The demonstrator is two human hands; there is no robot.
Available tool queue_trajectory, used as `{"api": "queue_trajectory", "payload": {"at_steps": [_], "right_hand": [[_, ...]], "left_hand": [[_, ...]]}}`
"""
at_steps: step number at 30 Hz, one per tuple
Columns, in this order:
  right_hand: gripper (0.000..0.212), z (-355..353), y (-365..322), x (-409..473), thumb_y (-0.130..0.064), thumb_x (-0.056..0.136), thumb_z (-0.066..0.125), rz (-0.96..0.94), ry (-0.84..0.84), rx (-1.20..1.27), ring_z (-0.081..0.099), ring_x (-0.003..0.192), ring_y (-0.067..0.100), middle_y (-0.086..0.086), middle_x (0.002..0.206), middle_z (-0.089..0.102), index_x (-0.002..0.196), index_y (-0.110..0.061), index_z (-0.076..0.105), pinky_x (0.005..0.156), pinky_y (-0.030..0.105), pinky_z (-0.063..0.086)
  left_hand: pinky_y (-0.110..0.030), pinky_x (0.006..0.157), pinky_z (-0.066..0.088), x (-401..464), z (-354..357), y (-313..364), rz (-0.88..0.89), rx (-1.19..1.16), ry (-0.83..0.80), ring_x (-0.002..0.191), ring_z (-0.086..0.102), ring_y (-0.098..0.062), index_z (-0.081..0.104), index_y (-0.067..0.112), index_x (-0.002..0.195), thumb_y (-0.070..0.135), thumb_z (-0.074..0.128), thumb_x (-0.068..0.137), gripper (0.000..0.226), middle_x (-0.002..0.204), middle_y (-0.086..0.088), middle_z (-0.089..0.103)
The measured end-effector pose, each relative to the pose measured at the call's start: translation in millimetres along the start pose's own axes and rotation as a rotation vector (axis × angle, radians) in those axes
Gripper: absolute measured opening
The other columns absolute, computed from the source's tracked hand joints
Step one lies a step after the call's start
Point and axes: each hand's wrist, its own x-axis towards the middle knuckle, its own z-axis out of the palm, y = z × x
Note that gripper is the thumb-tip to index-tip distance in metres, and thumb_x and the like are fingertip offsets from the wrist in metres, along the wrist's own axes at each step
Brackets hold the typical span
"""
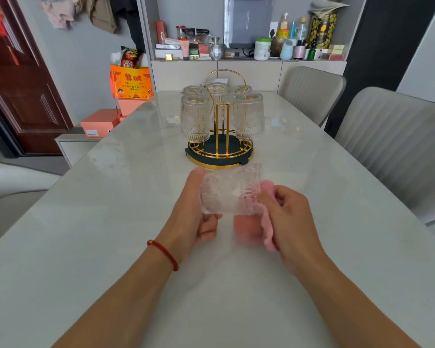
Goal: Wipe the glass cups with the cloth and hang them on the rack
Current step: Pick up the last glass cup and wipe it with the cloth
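Looks like a home dining room: marble-look table, padded chairs beside it, cluttered shelf behind it.

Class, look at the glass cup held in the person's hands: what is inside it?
Pink cloth shows through the glass cup at its right end, pushed by the right hand. How far in it goes is blurred.

Above a pale table, the left hand grips a ribbed glass cup lying on its side, fingers curled under it. The right hand pinches a pink cloth pressed against the cup's open end. Just beyond stands a gold wire rack on a dark round base, with five cups hung upside down on it. A red string bracelet circles the left wrist. Grey chairs stand along the table's right side.
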Motion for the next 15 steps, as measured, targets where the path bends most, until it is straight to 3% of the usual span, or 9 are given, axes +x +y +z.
{"api": "queue_trajectory", "payload": {"at_steps": [2, 4, 8, 11, 13, 15], "right_hand": [[0.04, 0.6, -2.3, -2.5, -0.057, 0.076, 0.066, 0.017, -0.075, 0.011, 0.059, 0.054, 0.01, -0.008, 0.059, 0.063, 0.083, -0.018, 0.067, 0.058, 0.032, 0.053], [0.021, -2.1, -9.1, -4.6, -0.037, 0.086, 0.072, -0.056, -0.138, -0.016, 0.066, 0.064, 0.008, -0.006, 0.073, 0.069, 0.09, -0.018, 0.065, 0.056, 0.025, 0.055], [0.016, -16.0, -6.8, 1.3, -0.03, 0.09, 0.074, -0.311, -0.169, -0.278, 0.069, 0.082, 0.008, -0.01, 0.09, 0.072, 0.103, -0.027, 0.064, 0.072, 0.027, 0.057], [0.018, -18.1, -5.7, 2.2, -0.024, 0.092, 0.073, -0.42, -0.107, -0.284, 0.069, 0.086, 0.009, -0.009, 0.094, 0.073, 0.109, -0.025, 0.067, 0.074, 0.023, 0.056], [0.012, -10.9, -6.8, 1.6, -0.027, 0.09, 0.074, -0.352, 0.016, -0.207, 0.069, 0.078, 0.006, -0.008, 0.085, 0.074, 0.1, -0.023, 0.07, 0.07, 0.02, 0.054], [0.023, -3.6, -6.0, 0.5, -0.046, 0.084, 0.071, -0.139, 0.049, -0.057, 0.069, 0.072, 0.005, -0.007, 0.079, 0.075, 0.091, -0.023, 0.071, 0.067, 0.025, 0.054]], "left_hand": [[-0.02, 0.047, 0.016, -0.3, 2.2, 1.8, 0.058, 0.014, 0.073, 0.046, 0.018, -0.013, 0.047, 0.021, 0.089, 0.052, 0.035, 0.099, 0.035, 0.058, 0.0, 0.03], [-0.015, 0.045, 0.017, 1.1, -3.4, 3.0, 0.01, 0.01, 0.095, 0.042, 0.019, -0.011, 0.045, 0.022, 0.079, 0.048, 0.036, 0.098, 0.033, 0.055, 0.0, 0.032], [-0.015, 0.044, 0.011, 2.5, -18.7, 5.6, -0.233, 0.19, -0.108, 0.047, 0.01, -0.016, 0.031, 0.024, 0.066, 0.055, 0.029, 0.091, 0.04, 0.054, -0.004, 0.029], [-0.016, 0.043, 0.013, 1.7, -18.7, 4.4, -0.245, 0.207, -0.177, 0.049, 0.01, -0.017, 0.033, 0.023, 0.065, 0.06, 0.027, 0.093, 0.047, 0.055, -0.005, 0.03], [-0.018, 0.042, 0.017, 1.8, -14.2, 3.7, -0.193, 0.085, -0.151, 0.046, 0.017, -0.017, 0.046, 0.019, 0.072, 0.067, 0.028, 0.096, 0.056, 0.055, -0.007, 0.037], [-0.02, 0.043, 0.02, 2.7, -7.4, 1.9, -0.077, -0.026, -0.103, 0.043, 0.024, -0.017, 0.056, 0.016, 0.085, 0.066, 0.03, 0.099, 0.058, 0.055, -0.007, 0.042]]}}
